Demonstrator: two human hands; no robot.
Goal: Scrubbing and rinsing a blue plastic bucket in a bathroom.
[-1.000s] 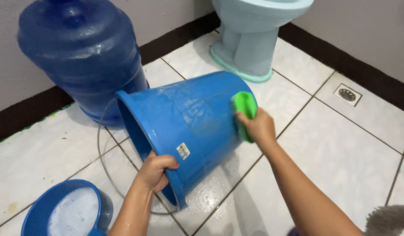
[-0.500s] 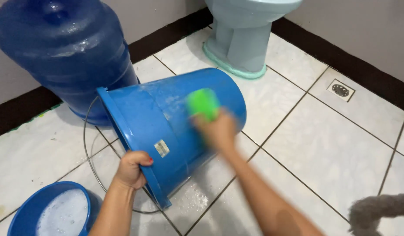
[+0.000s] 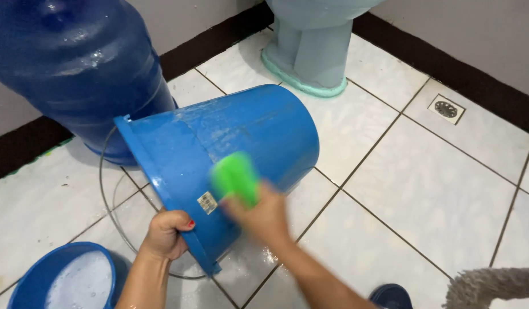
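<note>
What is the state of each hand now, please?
Left hand: closed on the rim of the blue bucket.
Right hand: closed on the green sponge, pressed against the bucket; blurred.

White tiled floor (image 3: 447, 189), dark grout lines, wet and soapy near the bottom centre. A blue bucket (image 3: 230, 143) lies tipped on its side on it, wire handle (image 3: 113, 212) trailing on the tiles. Behind stands a big dark-blue water jug (image 3: 75, 68), and the pale blue toilet base (image 3: 310, 51). Lower left, a blue basin (image 3: 58, 280) of suds. A floor drain (image 3: 446, 109) sits at the right. Grey mop head (image 3: 493, 286) in the corner.
</note>
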